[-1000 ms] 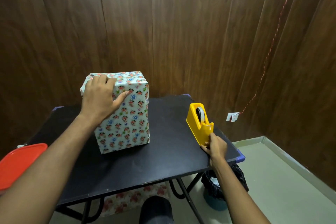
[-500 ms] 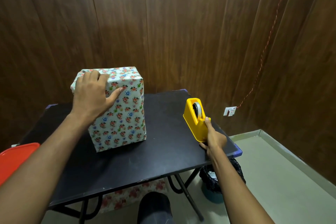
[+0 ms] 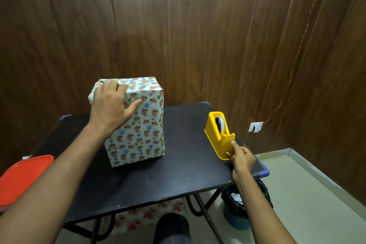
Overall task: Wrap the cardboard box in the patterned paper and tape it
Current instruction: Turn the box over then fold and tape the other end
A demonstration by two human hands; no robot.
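Red lid (image 3: pixel 23 178) beside black table (image 3: pixel 178 180)

Two bare forearms, no sleeves, watch or rings, end in the left hand (image 3: pixel 111 108) and right hand (image 3: pixel 242 159); a dark-trousered knee (image 3: pixel 172 228) shows below the black tabletop (image 3: pixel 178 174).

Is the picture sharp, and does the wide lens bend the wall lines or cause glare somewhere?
Head view: mostly sharp; the wrapped box and tape dispenser are clear. The wall panels lean and curve toward the edges from the wide lens. Soft light from above, a mild sheen on the wall, no strong glare.
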